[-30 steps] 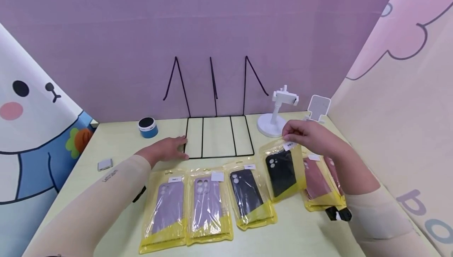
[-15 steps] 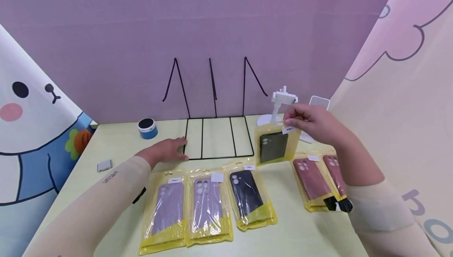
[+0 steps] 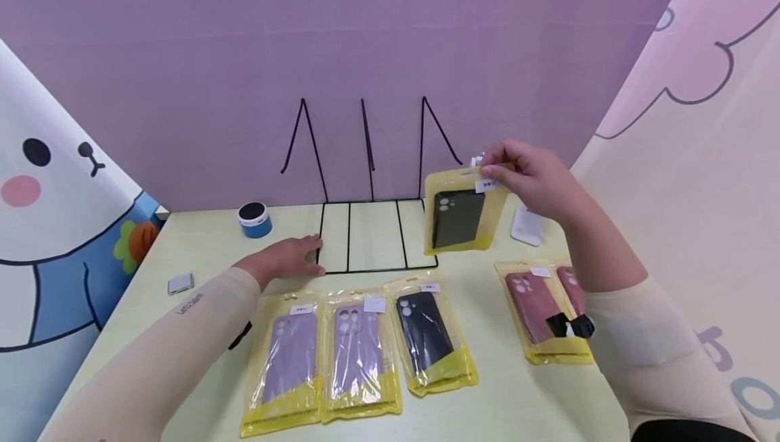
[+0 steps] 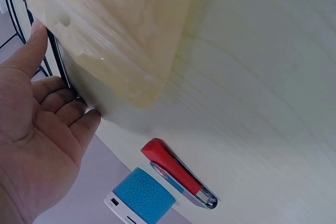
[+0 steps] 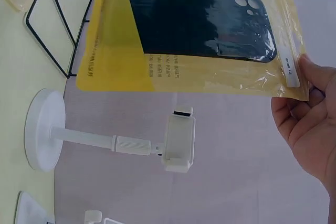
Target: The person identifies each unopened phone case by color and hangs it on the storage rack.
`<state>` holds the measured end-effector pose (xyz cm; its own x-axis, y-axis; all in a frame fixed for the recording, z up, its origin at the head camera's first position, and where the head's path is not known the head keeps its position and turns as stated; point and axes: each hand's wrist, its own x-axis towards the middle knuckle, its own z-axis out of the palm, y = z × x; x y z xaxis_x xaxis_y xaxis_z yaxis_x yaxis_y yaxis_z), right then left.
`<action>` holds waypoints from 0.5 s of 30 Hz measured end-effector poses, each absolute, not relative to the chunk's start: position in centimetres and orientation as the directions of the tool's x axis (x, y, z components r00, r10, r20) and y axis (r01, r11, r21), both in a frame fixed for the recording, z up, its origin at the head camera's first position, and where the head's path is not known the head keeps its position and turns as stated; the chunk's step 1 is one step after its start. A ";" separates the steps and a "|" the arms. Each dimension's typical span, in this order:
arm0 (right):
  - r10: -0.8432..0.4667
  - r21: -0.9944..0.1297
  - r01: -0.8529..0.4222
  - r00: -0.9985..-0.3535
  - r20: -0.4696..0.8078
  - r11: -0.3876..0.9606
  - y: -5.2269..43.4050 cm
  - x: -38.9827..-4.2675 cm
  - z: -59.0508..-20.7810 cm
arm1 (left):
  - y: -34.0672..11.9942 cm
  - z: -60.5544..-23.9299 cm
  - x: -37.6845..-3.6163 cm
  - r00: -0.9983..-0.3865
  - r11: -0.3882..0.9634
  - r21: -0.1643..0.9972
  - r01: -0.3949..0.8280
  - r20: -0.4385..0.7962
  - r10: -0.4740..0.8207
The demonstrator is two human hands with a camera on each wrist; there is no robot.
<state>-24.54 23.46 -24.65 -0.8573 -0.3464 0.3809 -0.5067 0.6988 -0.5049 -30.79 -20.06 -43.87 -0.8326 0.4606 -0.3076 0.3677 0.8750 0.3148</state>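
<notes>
My right hand [image 3: 530, 174] pinches the top corner of a bagged black phone case [image 3: 458, 218], holding it upright above the table beside the rack's right side. The yellow-and-clear bag has a white label near my fingers. My left hand [image 3: 289, 259] rests at the left side of the black wire rack [image 3: 349, 239]; in the left wrist view its fingers [image 4: 58, 98] lie loosely bent against the wire. Two bagged purple phone cases [image 3: 289, 357] and another bagged black phone case [image 3: 423, 334] lie in a row in front of the rack.
Bagged red phone cases [image 3: 536, 306] lie at the right, partly behind my forearm. A white phone stand [image 5: 178, 140] stands behind the held bag. At the left are a blue speaker [image 3: 254, 220], a small silver item [image 3: 180, 283] and a red-handled nail clipper [image 4: 176, 169].
My right hand has lifted the bagged black phone case off its place before the red ones and carried it up and left toward the rack. My left hand has stayed at the rack.
</notes>
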 end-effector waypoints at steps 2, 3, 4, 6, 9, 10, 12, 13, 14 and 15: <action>-0.339 -0.506 -0.495 -0.864 0.371 0.707 23.2 -25.0 -24.4 | -20.0 -43.9 -30.9 -0.834 0.878 0.315 0.360 -0.314 0.454; -0.337 -0.505 -0.490 -0.867 0.368 0.711 23.1 -25.2 -24.3 | -20.0 -43.9 -30.9 -0.834 0.880 0.318 0.353 -0.318 0.450; -0.336 -0.506 -0.486 -0.870 0.362 0.713 23.0 -25.4 -24.3 | -19.9 -43.9 -30.9 -0.835 0.882 0.321 0.346 -0.323 0.445; -0.334 -0.507 -0.475 -0.876 0.347 0.719 22.9 -25.8 -24.2 | -19.9 -44.0 -30.9 -0.836 0.884 0.321 0.339 -0.328 0.439; -0.335 -0.504 -0.464 -0.883 0.330 0.728 22.7 -26.3 -24.1 | -19.9 -44.0 -30.8 -0.839 0.888 0.321 0.330 -0.330 0.432; -0.336 -0.502 -0.462 -0.884 0.324 0.731 22.6 -26.4 -24.1 | -19.9 -44.0 -30.8 -0.840 0.888 0.318 0.331 -0.330 0.431; -0.337 -0.499 -0.453 -0.890 0.309 0.739 22.5 -26.7 -24.1 | -19.9 -44.0 -30.8 -0.841 0.889 0.317 0.331 -0.328 0.430; -0.340 -0.493 -0.452 -0.890 0.303 0.744 22.4 -26.9 -24.1 | -19.9 -44.0 -30.8 -0.841 0.889 0.317 0.332 -0.327 0.430; -0.340 -0.488 -0.447 -0.893 0.296 0.750 22.3 -27.0 -24.1 | -19.9 -44.0 -30.8 -0.841 0.887 0.318 0.334 -0.325 0.433; -0.342 -0.479 -0.446 -0.893 0.292 0.756 22.1 -27.2 -24.0 | -19.9 -44.0 -30.8 -0.840 0.886 0.318 0.337 -0.323 0.436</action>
<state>-27.17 22.14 -24.01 -0.8932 -0.3423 0.2918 -0.4461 0.7563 -0.4785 -30.84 -19.94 -43.96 -0.8402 0.4356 -0.3229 0.3373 0.8861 0.3178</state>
